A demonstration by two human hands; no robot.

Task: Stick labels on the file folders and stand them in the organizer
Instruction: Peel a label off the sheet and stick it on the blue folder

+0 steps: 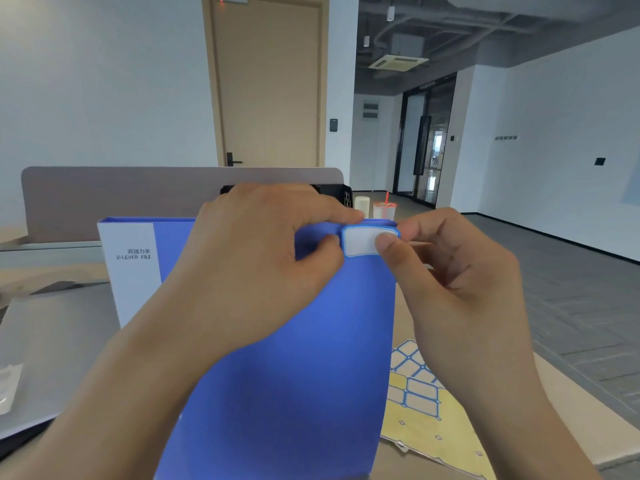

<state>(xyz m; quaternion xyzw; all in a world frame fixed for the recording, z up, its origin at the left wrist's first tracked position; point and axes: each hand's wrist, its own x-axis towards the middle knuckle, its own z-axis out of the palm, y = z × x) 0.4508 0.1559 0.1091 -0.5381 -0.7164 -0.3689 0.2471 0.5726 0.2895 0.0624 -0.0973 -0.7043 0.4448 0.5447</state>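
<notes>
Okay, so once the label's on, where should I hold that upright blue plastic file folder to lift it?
Probably grip the blue plastic file folder by its top edge, from above. It stands upright, the left hand already pinches that edge, and the black organizer sits just behind.

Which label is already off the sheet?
The white blue-edged label at the blue folder's top corner, under both thumbs; the others remain on the yellow sheet.

My folder [294, 341] looks like smooth matt blue plastic; the label [362, 241] is glossy paper, its sheet [426, 403] yellowish backing paper.
</notes>
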